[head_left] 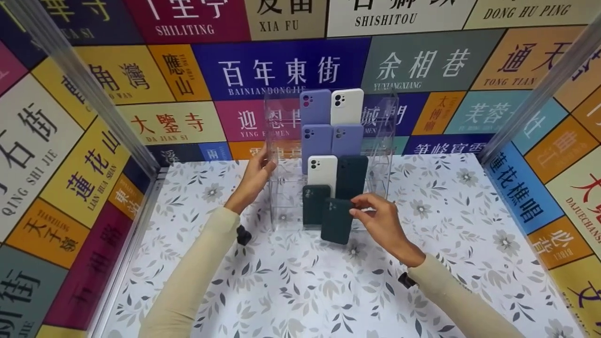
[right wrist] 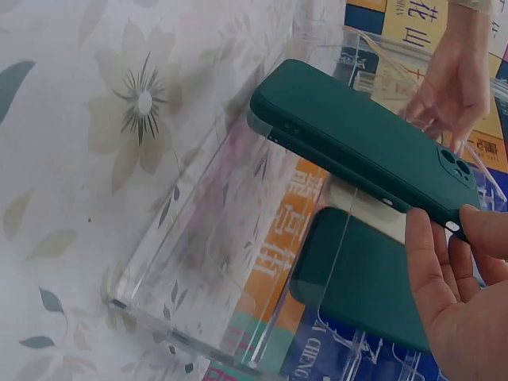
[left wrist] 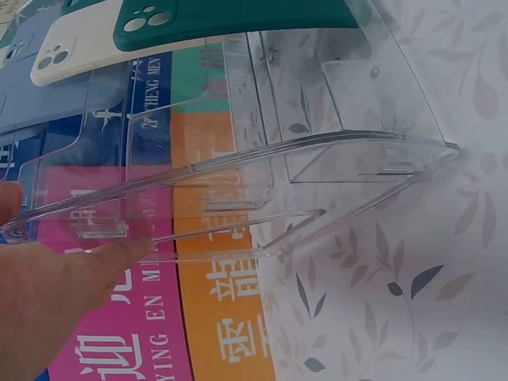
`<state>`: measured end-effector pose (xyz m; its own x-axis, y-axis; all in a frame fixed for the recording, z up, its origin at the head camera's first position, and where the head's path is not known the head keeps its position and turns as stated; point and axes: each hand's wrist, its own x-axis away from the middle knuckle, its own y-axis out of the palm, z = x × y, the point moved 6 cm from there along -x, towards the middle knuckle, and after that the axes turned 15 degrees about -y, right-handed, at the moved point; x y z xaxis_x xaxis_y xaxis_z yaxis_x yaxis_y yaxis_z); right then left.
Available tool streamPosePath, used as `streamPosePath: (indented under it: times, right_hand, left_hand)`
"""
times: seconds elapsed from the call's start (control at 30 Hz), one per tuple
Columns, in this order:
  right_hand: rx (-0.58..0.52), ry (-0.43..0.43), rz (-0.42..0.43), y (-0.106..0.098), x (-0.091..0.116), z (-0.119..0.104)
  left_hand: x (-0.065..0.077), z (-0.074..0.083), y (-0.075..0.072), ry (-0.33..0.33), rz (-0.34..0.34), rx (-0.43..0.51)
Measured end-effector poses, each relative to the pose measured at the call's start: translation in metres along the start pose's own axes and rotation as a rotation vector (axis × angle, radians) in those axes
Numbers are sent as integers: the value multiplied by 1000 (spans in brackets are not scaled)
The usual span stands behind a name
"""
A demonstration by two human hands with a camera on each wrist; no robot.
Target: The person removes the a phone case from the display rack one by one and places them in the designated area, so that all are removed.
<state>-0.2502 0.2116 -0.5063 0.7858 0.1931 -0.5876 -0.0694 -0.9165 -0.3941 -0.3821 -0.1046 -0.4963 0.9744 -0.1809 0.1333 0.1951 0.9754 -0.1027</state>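
Note:
A clear acrylic tiered stand (left wrist: 349, 136) holds phone cases in two columns. My left hand (head_left: 255, 177) grips its left side panel, with thumb and finger on either side of the edge in the left wrist view. At the upper corner of a dark green phone case (head_left: 336, 223), my right hand (head_left: 382, 227) pinches it between thumb and fingers. This case is tilted in front of the lowest tier, overlapping another green case (head_left: 316, 211) in the head view. Behind them on the stand are a third green case (head_left: 353, 174) and a white case (head_left: 322, 171).
Higher on the stand are several lavender cases (head_left: 315, 107) and another white case (head_left: 347, 109). A floral-patterned tabletop (head_left: 300, 291) lies beneath. Colourful sign-covered walls (head_left: 281, 51) enclose the back and sides, with metal posts (head_left: 117, 103) at the corners.

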Motion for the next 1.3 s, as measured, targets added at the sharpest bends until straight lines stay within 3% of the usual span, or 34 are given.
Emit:
streamPosePath:
  times: [0.4,0.87,1.3]
  right_hand:
    - [-82,61,-39,24,3,7]
    - [-163,125,-123,63,7,15]
    - [-193,139,-190,108,11,23]
  left_hand:
    - [0,-1,-1,-17,-57,-9]
    - [-1,-5,-1,-85,-80,78]
    - [0,-4,-2,-90,-40,49]
